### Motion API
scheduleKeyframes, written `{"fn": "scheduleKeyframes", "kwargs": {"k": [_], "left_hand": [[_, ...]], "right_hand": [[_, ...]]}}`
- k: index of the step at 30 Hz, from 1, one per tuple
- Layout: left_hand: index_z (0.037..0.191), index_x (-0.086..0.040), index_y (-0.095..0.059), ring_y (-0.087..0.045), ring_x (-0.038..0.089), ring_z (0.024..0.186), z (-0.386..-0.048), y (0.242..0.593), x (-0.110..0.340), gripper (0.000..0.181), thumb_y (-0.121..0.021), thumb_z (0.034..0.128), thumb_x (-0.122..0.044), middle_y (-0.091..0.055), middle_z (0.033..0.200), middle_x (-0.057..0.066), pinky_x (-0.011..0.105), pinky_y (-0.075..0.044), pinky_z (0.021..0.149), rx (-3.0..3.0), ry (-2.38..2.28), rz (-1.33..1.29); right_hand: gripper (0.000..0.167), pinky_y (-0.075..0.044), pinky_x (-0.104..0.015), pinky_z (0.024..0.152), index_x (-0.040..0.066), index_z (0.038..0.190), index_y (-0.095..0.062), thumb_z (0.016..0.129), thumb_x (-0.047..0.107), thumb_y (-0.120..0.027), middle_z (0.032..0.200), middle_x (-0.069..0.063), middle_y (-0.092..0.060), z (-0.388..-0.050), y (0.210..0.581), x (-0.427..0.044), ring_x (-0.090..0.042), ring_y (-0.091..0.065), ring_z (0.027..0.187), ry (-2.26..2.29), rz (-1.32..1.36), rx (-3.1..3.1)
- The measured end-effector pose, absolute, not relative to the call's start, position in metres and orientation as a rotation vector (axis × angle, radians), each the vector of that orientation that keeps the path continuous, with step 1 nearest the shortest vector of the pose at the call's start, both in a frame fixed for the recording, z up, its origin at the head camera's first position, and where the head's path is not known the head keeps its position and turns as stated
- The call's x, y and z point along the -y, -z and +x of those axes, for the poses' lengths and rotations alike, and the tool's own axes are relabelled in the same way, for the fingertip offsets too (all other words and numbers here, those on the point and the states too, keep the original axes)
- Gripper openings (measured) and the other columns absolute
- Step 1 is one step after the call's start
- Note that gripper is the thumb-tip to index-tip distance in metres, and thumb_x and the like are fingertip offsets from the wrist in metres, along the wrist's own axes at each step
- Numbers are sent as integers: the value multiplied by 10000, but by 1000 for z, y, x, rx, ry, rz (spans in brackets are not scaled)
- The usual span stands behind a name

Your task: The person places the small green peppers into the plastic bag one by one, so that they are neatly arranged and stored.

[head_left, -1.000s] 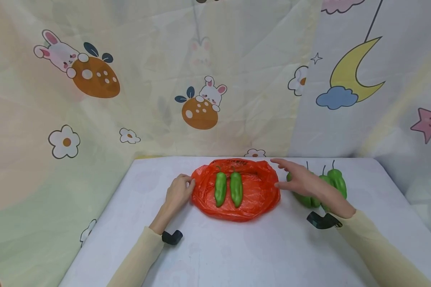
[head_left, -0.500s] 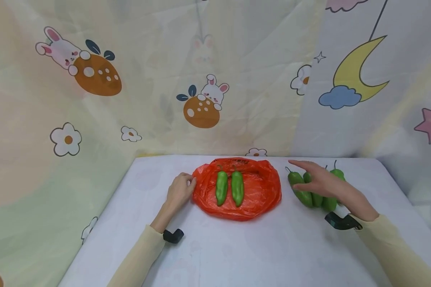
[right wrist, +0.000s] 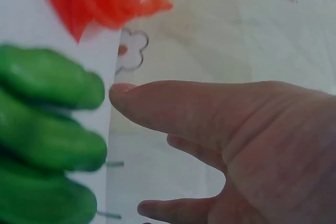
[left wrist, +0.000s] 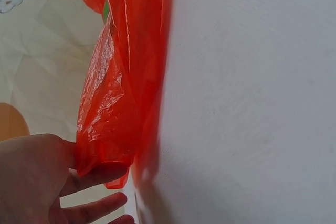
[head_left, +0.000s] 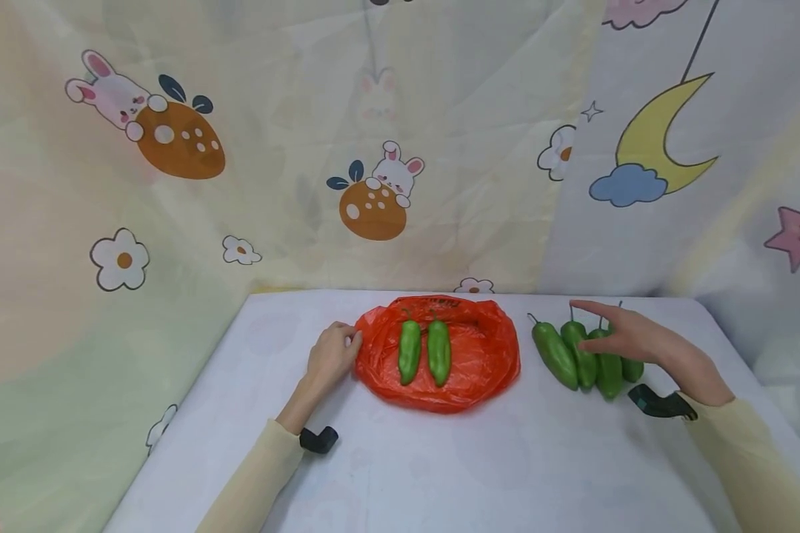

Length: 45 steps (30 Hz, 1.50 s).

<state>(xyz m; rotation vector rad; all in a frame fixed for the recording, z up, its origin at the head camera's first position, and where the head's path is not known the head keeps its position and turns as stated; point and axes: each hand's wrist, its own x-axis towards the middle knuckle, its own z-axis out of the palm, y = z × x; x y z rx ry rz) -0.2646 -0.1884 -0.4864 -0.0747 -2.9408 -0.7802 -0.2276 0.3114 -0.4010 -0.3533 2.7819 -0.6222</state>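
A red plastic bag (head_left: 476,366) lies spread with its mouth up and its rim rolled out. Two green peppers (head_left: 438,353) lie inside it side by side. At the bag's left rim, my left hand (head_left: 331,355) pinches the plastic; the left wrist view shows the thumb and a finger (left wrist: 100,177) on either side of the bag edge. My right hand (head_left: 640,342), its fingers extended and spread, is over the right part of a row of several green peppers (head_left: 555,355). The right wrist view shows nothing held, with the thumb (right wrist: 173,103) near a pepper's end (right wrist: 89,90).
A white-covered table (head_left: 433,474) carries everything. Behind it hangs a printed cloth backdrop (head_left: 273,148) with rabbits, flowers and a moon. The loose peppers lie to the right of the bag, with a strip of table between.
My right hand has moved right, away from the bag's right side and across the loose peppers, uncovering those on the left. My left hand has stayed at the bag's rim.
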Motion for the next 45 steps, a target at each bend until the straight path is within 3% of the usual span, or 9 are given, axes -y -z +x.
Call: {"fn": "scheduleKeyframes", "kwargs": {"k": [16, 31, 45], "left_hand": [[981, -78, -760, -617, 301, 1153, -262, 483, 190, 304, -549, 994, -296, -655, 1230, 135, 483, -569, 921, 2958, 771, -52], [983, -76, -761, -613, 301, 1158, -264, 487, 186, 304, -551, 996, -296, -651, 1226, 139, 480, -565, 930, 2970, 798, -42], [989, -77, -763, -617, 304, 1144, -265, 489, 186, 320, -542, 1003, -309, -651, 1215, 138, 480, -565, 937, 2941, 807, -69]], "right_hand": [[888, -409, -736, 944, -96, 1473, -294, 843, 308, -772, 1449, -470, -286, -233, 417, -381, -654, -355, 1278, 475, -296, -2695], [861, -349, -766, 988, -105, 1467, -305, 825, 234, -769, 1448, -482, -268, -233, 434, -381, -669, -298, 1300, 508, -314, -2644], [844, -467, -681, 873, -98, 1409, -367, 792, 277, -803, 1346, -485, -409, -226, 450, -383, -625, -482, 1167, 479, -345, -2761]]}}
